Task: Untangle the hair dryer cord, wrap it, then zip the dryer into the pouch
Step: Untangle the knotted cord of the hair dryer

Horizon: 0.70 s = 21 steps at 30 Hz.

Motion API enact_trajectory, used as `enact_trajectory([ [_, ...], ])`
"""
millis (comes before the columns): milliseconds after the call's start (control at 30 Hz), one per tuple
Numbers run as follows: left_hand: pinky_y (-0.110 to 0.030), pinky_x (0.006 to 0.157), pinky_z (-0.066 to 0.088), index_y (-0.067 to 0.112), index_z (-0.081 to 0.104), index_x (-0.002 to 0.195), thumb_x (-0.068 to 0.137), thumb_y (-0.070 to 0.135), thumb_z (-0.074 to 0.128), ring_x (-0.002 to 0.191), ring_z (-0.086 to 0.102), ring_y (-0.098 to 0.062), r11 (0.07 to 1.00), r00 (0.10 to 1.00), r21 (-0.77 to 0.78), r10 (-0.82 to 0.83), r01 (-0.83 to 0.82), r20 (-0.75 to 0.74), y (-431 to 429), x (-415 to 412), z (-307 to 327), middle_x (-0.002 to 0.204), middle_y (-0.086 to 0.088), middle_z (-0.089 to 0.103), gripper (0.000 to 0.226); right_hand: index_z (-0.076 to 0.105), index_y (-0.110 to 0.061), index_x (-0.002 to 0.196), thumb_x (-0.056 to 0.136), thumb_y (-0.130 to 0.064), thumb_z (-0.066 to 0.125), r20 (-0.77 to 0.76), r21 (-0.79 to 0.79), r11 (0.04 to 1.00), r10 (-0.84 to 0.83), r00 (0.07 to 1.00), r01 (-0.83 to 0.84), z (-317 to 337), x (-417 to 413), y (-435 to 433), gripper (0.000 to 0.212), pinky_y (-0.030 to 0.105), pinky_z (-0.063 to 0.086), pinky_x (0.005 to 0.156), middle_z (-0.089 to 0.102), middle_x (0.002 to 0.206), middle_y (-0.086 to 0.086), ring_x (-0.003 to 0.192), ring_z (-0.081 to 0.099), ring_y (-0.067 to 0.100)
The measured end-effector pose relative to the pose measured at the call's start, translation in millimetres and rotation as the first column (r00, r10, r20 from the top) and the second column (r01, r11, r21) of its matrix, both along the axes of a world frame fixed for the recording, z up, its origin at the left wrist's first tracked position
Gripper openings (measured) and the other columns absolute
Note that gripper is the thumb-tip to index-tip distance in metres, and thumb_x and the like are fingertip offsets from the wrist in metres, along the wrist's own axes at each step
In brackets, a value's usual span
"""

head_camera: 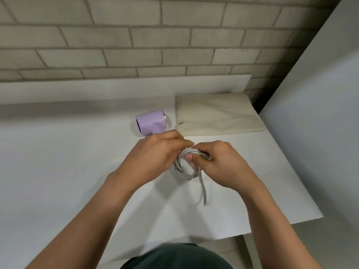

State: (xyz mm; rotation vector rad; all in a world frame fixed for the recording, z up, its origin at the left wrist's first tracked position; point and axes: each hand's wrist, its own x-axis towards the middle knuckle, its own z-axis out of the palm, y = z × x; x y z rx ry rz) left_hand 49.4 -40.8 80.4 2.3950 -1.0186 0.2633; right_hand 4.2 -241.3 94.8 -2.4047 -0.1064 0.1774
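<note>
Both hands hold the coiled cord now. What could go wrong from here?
The loose end hangs free from the cord; if the left hand or right hand loosens, the loops may spring open. The hair dryer lies just behind the left hand; a tug on the cord might drag or roll it.

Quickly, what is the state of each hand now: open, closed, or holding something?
Left hand: closed, gripping the coiled cord.
Right hand: closed, pinching the same cord.
</note>
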Motion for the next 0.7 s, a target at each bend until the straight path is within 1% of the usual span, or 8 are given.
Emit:
enact_trajectory([
  [67,-0.041,0.059,0.058,0.028,0.075,0.119,0.091,0.015,0.058,0.086,0.070,-0.021,0.998,0.989,0.025,0.061,-0.065,0.138,2,2,3,0.106,0.010,0.071,0.035,0.064,-0.054,0.068,0.096,-0.042,0.064,0.007,0.049,0.999,-0.016,1.000,0.015,3,1,0,0.031,0.030,0.046,0.065,0.069,0.071,-0.018,0.069,0.060,0.005],
  [133,-0.039,0.059,0.059,0.021,0.074,0.116,0.094,0.010,0.058,0.073,0.071,-0.019,0.973,0.975,-0.167,0.184,-0.162,0.127,1,-1,5,0.103,0.005,0.067,0.030,0.072,-0.044,0.077,0.094,-0.040,0.067,0.024,0.149,0.987,-0.055,0.998,0.050,4,2,-1,0.018,0.036,0.052,0.072,0.072,0.076,-0.013,0.074,0.064,0.008],
  [233,-0.032,0.062,0.062,0.017,0.072,0.113,0.104,0.010,0.055,0.065,0.075,-0.015,0.654,0.895,-0.611,0.325,-0.446,-0.305,-4,-8,16,0.105,0.001,0.065,0.020,0.075,-0.028,0.081,0.093,-0.039,0.070,0.028,0.259,0.964,-0.064,0.998,0.055,3,2,4,0.018,0.036,0.053,0.069,0.074,0.077,-0.007,0.072,0.066,0.017],
  [300,-0.037,0.065,0.064,0.019,0.069,0.113,0.105,0.011,0.054,0.072,0.077,-0.018,0.519,0.806,-0.620,0.318,-0.589,-0.500,2,-4,11,0.105,-0.001,0.067,0.019,0.072,-0.026,0.078,0.097,-0.039,0.066,0.019,0.233,0.972,-0.016,1.000,0.011,0,-1,9,0.023,0.031,0.048,0.059,0.074,0.076,-0.011,0.059,0.060,0.010],
  [400,-0.042,0.086,0.060,0.030,0.064,0.127,0.101,0.011,0.058,0.106,0.069,-0.014,0.861,0.908,-0.291,0.404,-0.418,-0.108,14,-6,-3,0.128,0.004,0.062,0.033,0.068,-0.029,0.077,0.099,-0.038,0.062,0.010,0.140,0.989,0.048,0.999,-0.049,-2,-4,9,0.025,0.028,0.046,0.059,0.073,0.076,-0.016,0.059,0.059,0.006],
  [467,-0.039,0.101,0.050,0.029,0.063,0.136,0.101,0.019,0.060,0.128,0.056,-0.022,0.984,0.966,0.003,0.176,-0.180,0.191,17,-3,-6,0.144,0.000,0.056,0.037,0.065,-0.032,0.072,0.099,-0.038,0.063,0.016,0.108,0.992,0.070,0.997,-0.071,0,-3,1,0.028,0.026,0.043,0.059,0.072,0.072,-0.018,0.062,0.060,0.004],
  [567,-0.042,0.098,0.048,0.025,0.075,0.120,0.101,0.036,0.054,0.118,0.063,-0.029,0.986,0.933,0.161,-0.011,-0.051,0.359,10,7,0,0.128,-0.002,0.069,0.030,0.066,-0.031,0.071,0.098,-0.037,0.065,0.020,0.098,0.992,0.080,0.997,-0.082,4,0,-8,0.028,0.026,0.043,0.058,0.070,0.068,-0.019,0.058,0.059,0.002],
  [700,-0.035,0.080,0.049,0.025,0.076,0.101,0.102,0.037,0.054,0.079,0.067,-0.028,0.953,0.867,-0.020,0.285,-0.304,0.408,3,12,15,0.086,0.003,0.072,0.026,0.073,-0.036,0.102,0.092,-0.041,0.070,0.074,0.160,0.987,-0.012,0.997,0.000,2,2,-14,0.011,0.032,0.055,0.072,0.072,0.081,-0.019,0.076,0.066,0.005],
])
